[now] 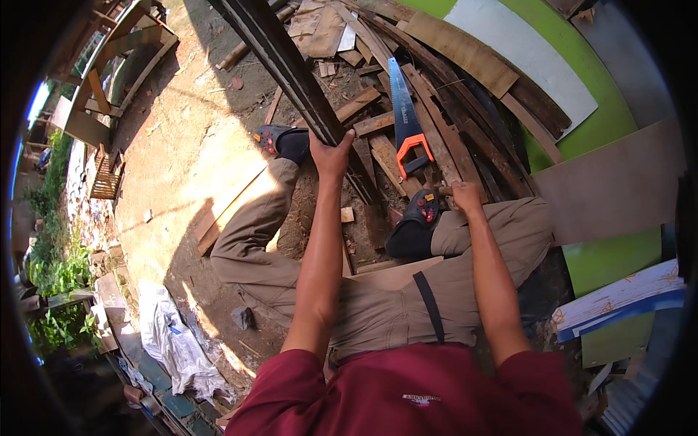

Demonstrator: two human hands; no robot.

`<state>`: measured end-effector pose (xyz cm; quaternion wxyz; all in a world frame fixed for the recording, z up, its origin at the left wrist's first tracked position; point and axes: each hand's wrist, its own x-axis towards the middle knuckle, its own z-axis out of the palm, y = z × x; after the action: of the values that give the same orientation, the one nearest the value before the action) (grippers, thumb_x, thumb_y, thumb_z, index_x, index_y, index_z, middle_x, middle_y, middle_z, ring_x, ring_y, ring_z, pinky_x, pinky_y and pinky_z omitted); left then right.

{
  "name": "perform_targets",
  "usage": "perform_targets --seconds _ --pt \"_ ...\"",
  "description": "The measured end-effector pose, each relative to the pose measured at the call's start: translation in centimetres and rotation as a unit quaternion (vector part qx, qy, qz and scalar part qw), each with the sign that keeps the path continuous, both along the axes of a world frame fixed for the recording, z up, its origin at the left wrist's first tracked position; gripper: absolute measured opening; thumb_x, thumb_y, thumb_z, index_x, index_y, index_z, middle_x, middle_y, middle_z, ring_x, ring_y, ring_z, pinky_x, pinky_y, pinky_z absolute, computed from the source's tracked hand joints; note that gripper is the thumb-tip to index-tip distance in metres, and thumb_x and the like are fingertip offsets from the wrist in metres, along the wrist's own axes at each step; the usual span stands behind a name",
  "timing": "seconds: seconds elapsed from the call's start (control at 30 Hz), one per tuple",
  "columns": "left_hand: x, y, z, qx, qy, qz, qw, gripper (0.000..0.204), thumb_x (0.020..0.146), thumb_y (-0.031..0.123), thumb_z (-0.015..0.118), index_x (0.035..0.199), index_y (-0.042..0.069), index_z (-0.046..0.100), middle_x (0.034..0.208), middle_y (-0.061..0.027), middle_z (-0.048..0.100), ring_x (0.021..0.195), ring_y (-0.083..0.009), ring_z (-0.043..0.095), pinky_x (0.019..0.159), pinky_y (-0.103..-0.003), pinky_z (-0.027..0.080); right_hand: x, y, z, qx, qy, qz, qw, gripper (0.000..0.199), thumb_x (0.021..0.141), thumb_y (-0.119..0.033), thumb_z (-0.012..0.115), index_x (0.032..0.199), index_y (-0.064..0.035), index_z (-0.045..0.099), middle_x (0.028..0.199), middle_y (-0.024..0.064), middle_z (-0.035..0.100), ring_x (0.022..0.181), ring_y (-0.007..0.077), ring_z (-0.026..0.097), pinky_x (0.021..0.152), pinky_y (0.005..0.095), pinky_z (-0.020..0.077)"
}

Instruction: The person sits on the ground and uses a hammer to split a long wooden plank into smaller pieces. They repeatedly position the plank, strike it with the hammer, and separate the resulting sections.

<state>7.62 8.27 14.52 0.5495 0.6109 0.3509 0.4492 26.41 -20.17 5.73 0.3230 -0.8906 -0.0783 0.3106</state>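
Observation:
My left hand (331, 154) is wrapped round a long dark wooden beam (280, 54), which slants from the top of the view down between my feet. My right hand (467, 198), beside my right knee, is closed on a short wooden handle (445, 191). What that handle belongs to is hard to make out near my shoe. Just beyond it, a handsaw (404, 109) with an orange and black grip lies on the wood pile, touched by neither hand.
Loose planks (443, 145) and offcuts are heaped ahead and to the right. Green and white boards (523, 58) lie beyond them. A white sack (171, 338) lies at the left on sunlit dirt. A wooden frame (109, 80) stands at the far left.

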Motion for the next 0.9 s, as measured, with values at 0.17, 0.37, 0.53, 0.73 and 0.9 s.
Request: perform_targets --seconds 0.17,0.37,0.53,0.73,0.9 --pt "1.2 -1.9 -1.8 0.079 0.019 0.035 0.996 0.048 0.074 0.006 0.080 0.113 0.002 0.051 0.094 -0.0035 0.061 0.084 -0.0141 0.059 0.076 -0.029 0.049 0.0 0.5 -2.1 0.044 -0.056 0.014 0.997 0.041 0.086 -0.032 0.060 0.092 0.0073 0.070 0.090 0.0293 0.068 0.094 0.0392 0.069 0.081 0.0445 0.0512" --pt "-0.8 -2.9 -0.3 0.013 0.058 -0.077 0.995 0.045 0.080 0.018 0.081 0.113 0.005 0.055 0.093 -0.0020 0.062 0.090 -0.0120 0.059 0.081 -0.030 0.048 -0.8 2.1 1.2 -0.087 0.075 0.152 0.982 0.032 0.080 -0.022 0.062 0.087 0.0082 0.068 0.082 0.0250 0.067 0.077 0.0348 0.067 0.069 0.0418 0.0506" --pt "-3.1 -0.4 -0.5 -0.029 0.061 -0.128 0.990 0.030 0.087 0.018 0.074 0.108 0.004 0.060 0.096 -0.0019 0.064 0.088 -0.0116 0.059 0.079 -0.027 0.047 -1.2 1.6 0.8 -0.097 0.232 0.185 0.950 0.012 0.074 0.001 0.056 0.074 0.0068 0.066 0.064 0.0184 0.065 0.051 0.0250 0.062 0.045 0.0398 0.0487" --pt "-4.1 -0.7 0.7 -0.015 0.068 -0.145 0.987 0.034 0.092 0.026 0.068 0.115 0.004 0.058 0.101 -0.0023 0.063 0.094 -0.0122 0.057 0.085 -0.028 0.045 -0.3 1.3 -6.9 -0.151 0.205 0.175 0.951 0.021 0.079 -0.006 0.058 0.085 0.0110 0.068 0.077 0.0242 0.068 0.062 0.0276 0.068 0.055 0.0425 0.0531" --pt "-4.1 0.9 1.0 -0.102 -0.005 -0.159 0.982 0.051 0.100 0.050 0.048 0.123 0.004 0.052 0.111 -0.0037 0.061 0.099 -0.0146 0.057 0.087 -0.030 0.045 0.3 0.0 -8.9 -0.121 0.106 0.205 0.965 0.034 0.089 -0.021 0.055 0.083 0.0105 0.066 0.071 0.0226 0.066 0.062 0.0312 0.066 0.058 0.0437 0.0508"
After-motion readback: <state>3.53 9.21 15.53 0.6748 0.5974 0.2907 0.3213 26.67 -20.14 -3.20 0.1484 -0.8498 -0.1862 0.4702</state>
